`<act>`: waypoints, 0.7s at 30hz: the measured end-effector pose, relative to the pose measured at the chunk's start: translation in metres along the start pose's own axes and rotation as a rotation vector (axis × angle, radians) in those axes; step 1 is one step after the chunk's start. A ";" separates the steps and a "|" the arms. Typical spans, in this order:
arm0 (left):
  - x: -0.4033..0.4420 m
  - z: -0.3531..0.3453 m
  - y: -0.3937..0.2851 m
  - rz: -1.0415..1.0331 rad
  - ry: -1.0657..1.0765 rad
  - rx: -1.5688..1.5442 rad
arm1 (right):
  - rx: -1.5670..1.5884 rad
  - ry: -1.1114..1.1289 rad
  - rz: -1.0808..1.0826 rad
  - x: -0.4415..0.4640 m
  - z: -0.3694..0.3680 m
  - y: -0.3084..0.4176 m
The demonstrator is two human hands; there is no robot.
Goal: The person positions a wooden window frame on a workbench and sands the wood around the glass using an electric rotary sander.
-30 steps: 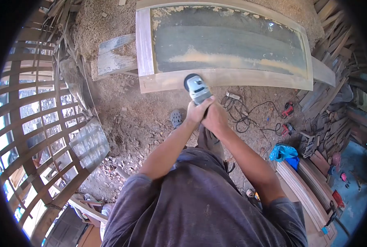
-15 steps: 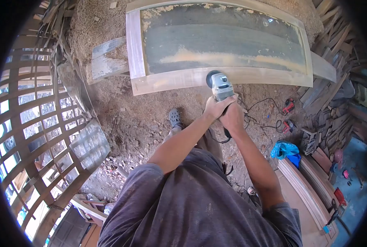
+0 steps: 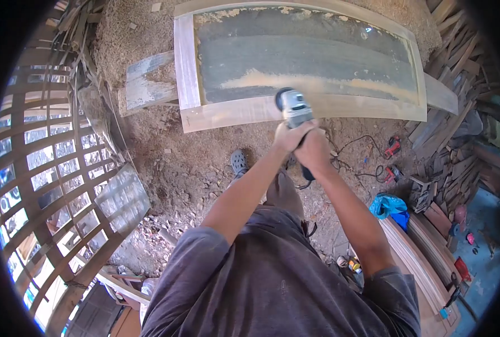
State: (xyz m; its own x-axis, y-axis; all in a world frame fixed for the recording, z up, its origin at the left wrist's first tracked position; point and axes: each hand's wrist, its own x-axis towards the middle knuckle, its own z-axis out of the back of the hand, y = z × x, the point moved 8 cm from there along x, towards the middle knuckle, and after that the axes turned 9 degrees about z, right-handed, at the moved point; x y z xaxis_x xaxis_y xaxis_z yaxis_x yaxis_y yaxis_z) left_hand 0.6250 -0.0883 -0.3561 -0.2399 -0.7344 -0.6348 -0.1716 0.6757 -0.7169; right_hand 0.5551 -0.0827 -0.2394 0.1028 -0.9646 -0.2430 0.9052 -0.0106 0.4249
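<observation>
An angle grinder (image 3: 297, 106) with a silver head and a dark disc is held out ahead of me. My left hand (image 3: 290, 136) wraps round its body just behind the head. Farther back, my right hand (image 3: 314, 150) grips the dark rear handle. The disc is over the near rail of a pale wooden frame panel (image 3: 239, 114), close to the inner edge; whether it touches the wood I cannot tell. Inside the frame lies a dark greyish board (image 3: 300, 53) with a tan, dusty strip along its near side.
Planks (image 3: 149, 84) stick out beneath the panel. Two red power tools (image 3: 393, 146) with cords lie on the dusty ground to the right. Scrap wood (image 3: 452, 151) is piled at the right, near a blue bag (image 3: 387, 206) and long mouldings (image 3: 413, 253). A wooden lattice (image 3: 53, 151) stands left.
The grinder and both hands have shifted slightly left and toward the frame's inner edge. My forearms moved with them, and a yellow-labelled can now shows beside my right arm.
</observation>
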 end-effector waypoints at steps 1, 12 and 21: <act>-0.015 0.019 -0.008 0.030 -0.041 -0.025 | 0.002 -0.003 0.003 0.003 -0.010 0.009; -0.078 0.162 -0.007 0.002 -0.239 -0.454 | 0.084 0.074 0.359 0.015 -0.105 0.130; -0.024 0.054 -0.012 0.023 -0.110 -0.288 | 0.046 0.105 0.146 0.020 -0.045 0.031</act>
State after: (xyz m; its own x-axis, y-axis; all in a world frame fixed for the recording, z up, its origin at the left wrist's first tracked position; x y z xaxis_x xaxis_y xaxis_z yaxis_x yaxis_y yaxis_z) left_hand 0.6849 -0.0824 -0.3478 -0.1445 -0.7103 -0.6889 -0.4351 0.6709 -0.6005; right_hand 0.6040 -0.0900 -0.2700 0.2770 -0.9237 -0.2647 0.8577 0.1135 0.5014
